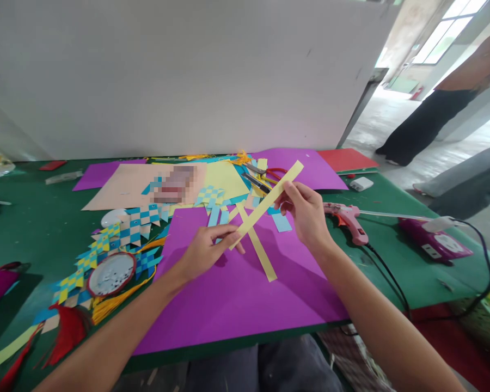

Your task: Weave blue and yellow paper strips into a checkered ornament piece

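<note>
A pale yellow paper strip (pixel 265 206) is held slantwise between my two hands, above a purple paper sheet (pixel 245 310). My left hand (pixel 208 247) pinches its lower end between thumb and fingers. Near its upper end, my right hand (pixel 304 209) grips it the same way. Beneath lies a second yellow strip (pixel 262 255), crossing under the held one on the purple sheet. Short light blue strips (pixel 282 222) lie just behind my hands. Woven blue-and-yellow paper pieces (pixel 210 196) rest farther back.
A pink glue gun (pixel 351 220) with a black cord lies right, before a purple power box (pixel 436 239). Red-handled pliers (pixel 269 171) and a cutter (pixel 256 182) are behind. Left are a round dish (pixel 112 274), woven fish shapes and a red tassel (pixel 68 332). People stand far right.
</note>
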The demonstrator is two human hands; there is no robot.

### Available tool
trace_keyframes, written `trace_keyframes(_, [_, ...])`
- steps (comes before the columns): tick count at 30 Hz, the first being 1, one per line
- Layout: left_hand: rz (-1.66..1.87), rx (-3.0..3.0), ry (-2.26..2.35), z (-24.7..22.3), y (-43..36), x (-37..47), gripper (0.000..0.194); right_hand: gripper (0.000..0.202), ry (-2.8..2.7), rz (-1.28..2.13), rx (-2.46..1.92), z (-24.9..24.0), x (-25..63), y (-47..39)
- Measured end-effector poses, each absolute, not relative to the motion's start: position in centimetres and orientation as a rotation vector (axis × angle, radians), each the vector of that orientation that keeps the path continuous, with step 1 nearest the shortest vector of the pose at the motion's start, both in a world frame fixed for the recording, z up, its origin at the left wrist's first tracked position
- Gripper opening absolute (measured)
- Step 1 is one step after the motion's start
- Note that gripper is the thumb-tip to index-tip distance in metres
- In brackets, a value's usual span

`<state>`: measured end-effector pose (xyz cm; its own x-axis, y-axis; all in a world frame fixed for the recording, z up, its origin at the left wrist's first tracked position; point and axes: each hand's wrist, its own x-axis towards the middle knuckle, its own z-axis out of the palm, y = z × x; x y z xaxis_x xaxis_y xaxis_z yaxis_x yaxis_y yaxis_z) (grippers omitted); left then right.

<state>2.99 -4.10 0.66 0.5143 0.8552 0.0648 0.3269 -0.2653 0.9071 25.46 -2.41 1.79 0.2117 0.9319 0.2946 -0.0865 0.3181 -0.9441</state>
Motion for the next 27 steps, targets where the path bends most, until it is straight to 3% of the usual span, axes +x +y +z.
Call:
trace_keyframes(4, [0.778, 1.696, 0.944, 0.5, -4.3, 3.0, 0.045, 0.027, -1.049, 0.898, -1.022, 1.7, 25.6, -2.2])
trace_keyframes(9, [0.729, 1.697, 0.875, 1.2, -4.6, 2.7, 0.020, 0.028, -1.082, 0.879, -1.060, 1.3, 25.5, -2.1])
trace_keyframes(14, [0.717, 1.656, 0.746, 1.6, -4.4, 2.5, 0.025, 0.033, -1.196, 0.810, -1.081, 0.7, 25.6, -1.9])
trace_keyframes(20, [0.710, 1.620, 0.853, 0.9, -4.5, 2.6, 0.016, 0.035, -1.360, 0.747, -1.126, 1.0, 24.5, -2.8])
trace_keyframes(27, [0.811, 1.805, 0.929, 0.5, -4.1, 2.7, 0.019, 0.035, -1.623, 0.756, -1.163, 1.5, 23.4, -3.7])
